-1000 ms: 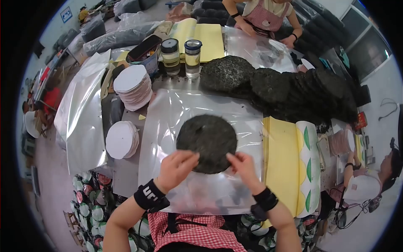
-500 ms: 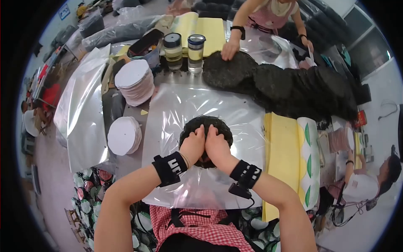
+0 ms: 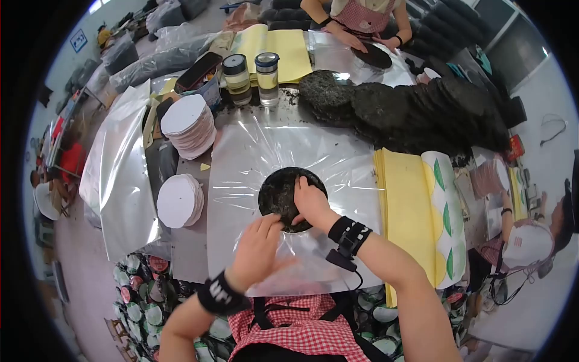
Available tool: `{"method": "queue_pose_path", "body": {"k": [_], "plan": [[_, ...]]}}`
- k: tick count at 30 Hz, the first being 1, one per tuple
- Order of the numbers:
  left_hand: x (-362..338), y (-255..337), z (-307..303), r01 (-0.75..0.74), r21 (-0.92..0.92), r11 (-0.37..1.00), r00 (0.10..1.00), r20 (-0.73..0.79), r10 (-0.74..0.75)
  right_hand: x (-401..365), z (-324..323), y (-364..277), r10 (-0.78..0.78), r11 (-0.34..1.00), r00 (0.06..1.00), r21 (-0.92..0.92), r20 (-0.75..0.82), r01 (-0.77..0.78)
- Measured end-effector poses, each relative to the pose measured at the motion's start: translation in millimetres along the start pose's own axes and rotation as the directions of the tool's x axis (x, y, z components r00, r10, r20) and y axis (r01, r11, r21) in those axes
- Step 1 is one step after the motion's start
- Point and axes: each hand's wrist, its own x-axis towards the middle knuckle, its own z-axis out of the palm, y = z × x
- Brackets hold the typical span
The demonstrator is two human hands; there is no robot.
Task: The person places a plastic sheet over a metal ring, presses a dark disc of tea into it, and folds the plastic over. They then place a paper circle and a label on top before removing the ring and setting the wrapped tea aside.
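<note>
A dark round cake of pressed, leafy-looking material (image 3: 278,193) lies in the middle of a sheet of clear plastic film (image 3: 241,163), with creases running outward from it. My right hand (image 3: 312,204) rests on the cake's right half, fingers reaching forward and pressing on its surface. At the lower left rim is my left hand (image 3: 254,250), slightly blurred, its fingers stretched out and the thumb apart. Neither hand is wrapped around anything.
More dark cakes (image 3: 386,111) lie overlapping at the back right. Stacks of white paper discs (image 3: 180,201) stand left; yellow sheets (image 3: 405,211) and green-patterned wrappers (image 3: 445,223) lie right. Two lidded cups (image 3: 267,81) stand behind. A co-worker's hands (image 3: 356,42) touch another cake across the table.
My left hand has pulled back toward me, off the cake's middle; my right hand has shifted slightly right. The cake's outline looks smoother. The co-worker has moved a cake onto the far film.
</note>
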Motion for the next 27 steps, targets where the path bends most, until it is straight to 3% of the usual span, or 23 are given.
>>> {"method": "queue_pose_path", "body": {"k": [2, 3, 5, 6, 8, 9, 10, 11, 12, 14, 15, 16, 17, 18, 19, 20, 21, 22, 23, 24, 25, 26, 27], "plan": [[-33.6, 17.0, -10.8, -0.033, 0.345, 0.938, 0.999, -0.02, 0.043, 1.2, -10.7, -2.6, -0.018, 1.0, 0.999, -0.013, 0.049, 0.018], [-42.7, 18.9, -9.6, -0.01, 0.343, 0.939, 0.999, -0.028, 0.021, 2.0, -12.5, -6.4, -0.007, 0.999, 0.997, -0.032, 0.072, 0.009], [-49.5, 13.9, -8.7, -0.245, 0.416, 0.876, 0.939, -0.122, 0.321, 8.6, -12.5, -6.3, -0.044, 0.996, 0.99, -0.076, 0.132, 0.054], [-62.0, 16.0, -0.8, -0.242, 0.421, 0.874, 0.939, -0.125, 0.321, 5.5, -11.6, -7.2, -0.016, 0.997, 0.99, -0.069, 0.137, 0.026], [-100.3, 32.5, 25.8, -0.596, 0.052, 0.801, 0.752, -0.312, 0.58, -5.8, -6.6, -11.5, 0.057, 0.995, 0.988, -0.084, 0.143, -0.045], [-101.8, 33.1, 23.2, -0.717, 0.005, 0.697, 0.697, 0.003, 0.717, -8.1, -1.6, -12.2, 0.062, 0.994, 0.99, -0.095, 0.128, -0.05], [-115.4, 13.2, 45.7, -0.48, -0.04, 0.876, 0.871, 0.101, 0.482, -10.0, -2.5, -15.8, 0.089, 0.992, 0.985, -0.099, 0.146, -0.075], [-123.5, -19.0, 75.2, -0.197, -0.054, 0.979, 0.956, 0.208, 0.204, -10.4, -4.4, -18.4, 0.121, 0.99, 0.979, -0.099, 0.165, -0.105], [-110.3, -48.8, 88.2, 0.037, -0.141, 0.989, 0.999, 0.018, -0.035, -8.6, -9.0, -20.1, 0.131, 0.989, 0.98, -0.09, 0.148, -0.118], [-62.7, -69.8, 61.4, 0.097, -0.03, 0.995, 0.935, -0.341, -0.101, -10.0, -14.4, -26.3, 0.162, 0.987, 0.962, -0.028, 0.217, -0.16], [-30.7, -62.7, 40.5, -0.017, 0.229, 0.973, 0.869, -0.477, 0.127, -10.2, -8.0, -26.3, 0.169, 0.985, 0.961, -0.018, 0.218, -0.169], [-5.1, -66.7, 54.6, -0.079, 0.352, 0.933, 0.909, -0.358, 0.212, -8.6, 1.5, -21.9, 0.191, 0.97, 0.965, 0.119, 0.182, -0.214], [14.7, -64.9, 75.2, -0.151, 0.46, 0.875, 0.932, -0.229, 0.281, -19.9, -2.1, -15.2, 0.12, 0.964, 0.992, 0.235, 0.047, -0.128], [25.7, -32.1, 63.2, -0.11, 0.296, 0.949, 0.972, -0.168, 0.166, -31.2, -6.4, -8.8, 0.047, 0.946, 0.995, 0.324, -0.089, -0.015], [24.9, -44.8, 76.5, -0.145, 0.341, 0.929, 0.972, -0.124, 0.198, -53.0, -23.6, -2.6, 0.112, 0.848, 0.962, 0.528, -0.25, 0.039], [22.1, -44.3, 77.8, -0.136, 0.319, 0.938, 0.974, -0.129, 0.185, -80.0, -45.8, 2.2, 0.206, 0.885, 0.833, 0.462, -0.513, 0.066], [20.1, -46.4, 75.1, -0.132, 0.304, 0.944, 0.977, -0.121, 0.176, -111.5, -49.7, 14.6, 0.327, 0.922, 0.708, 0.376, -0.626, -0.094], [20.5, -49.7, 74.0, -0.14, 0.288, 0.947, 0.977, -0.114, 0.179, -141.9, -54.8, 27.2, 0.515, 0.855, 0.685, 0.369, -0.516, -0.364], [23.1, -48.4, 69.4, -0.146, 0.287, 0.947, 0.977, -0.108, 0.183, -167.5, -19.4, 52.9, 0.607, 0.794, 0.634, 0.323, -0.479, -0.515], [22.7, -43.2, 63.6, -0.121, 0.225, 0.967, 0.986, -0.087, 0.143, -185.6, -42.9, 56.0, 0.695, 0.491, 0.697, 0.593, 0.176, -0.639], [23.9, -39.9, 62.5, -0.096, 0.162, 0.982, 0.992, -0.065, 0.107, -195.6, -61.1, 54.4, 0.708, 0.471, 0.681, 0.595, 0.185, -0.651], [23.0, -46.8, 67.8, -0.151, 0.166, 0.975, 0.972, -0.153, 0.177, -196.1, -79.2, 58.8, 0.648, 0.31, 0.734, 0.811, 0.202, -0.497], [27.4, -49.5, 66.1, -0.144, 0.157, 0.977, 0.975, -0.147, 0.167, -195.2, -92.3, 67.4, 0.579, 0.101, 0.789, 0.942, 0.205, -0.319]]}}
